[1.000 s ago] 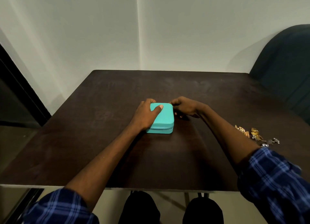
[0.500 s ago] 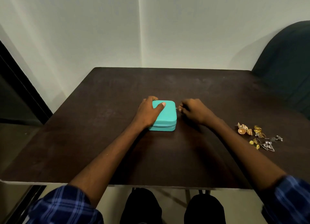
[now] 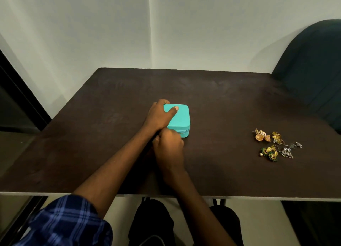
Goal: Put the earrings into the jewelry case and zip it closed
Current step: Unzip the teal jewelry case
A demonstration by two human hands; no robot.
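The left hand (image 3: 159, 114) lies flat over the left portion of the jewelry case (image 3: 180, 119), thumb extended across the lid and fingers curled over the far left edge, pressing the case onto the table (image 3: 110, 135). The right hand (image 3: 168, 144) is curled into a loose fist against the near side of the case, at the zipper seam; whether the fingertips pinch a zipper pull cannot be determined, as the back of the hand hides them. The case lies flat near the table centre, lid down. The earrings (image 3: 275, 144) lie in a loose cluster well apart to the right, on the bare tabletop, with no obstruction between. The case is turquoise, square with rounded corners and a matte surface. The earrings are gold-toned, silver-toned and green-accented metal. The table is dark brown with a dull, worn finish.
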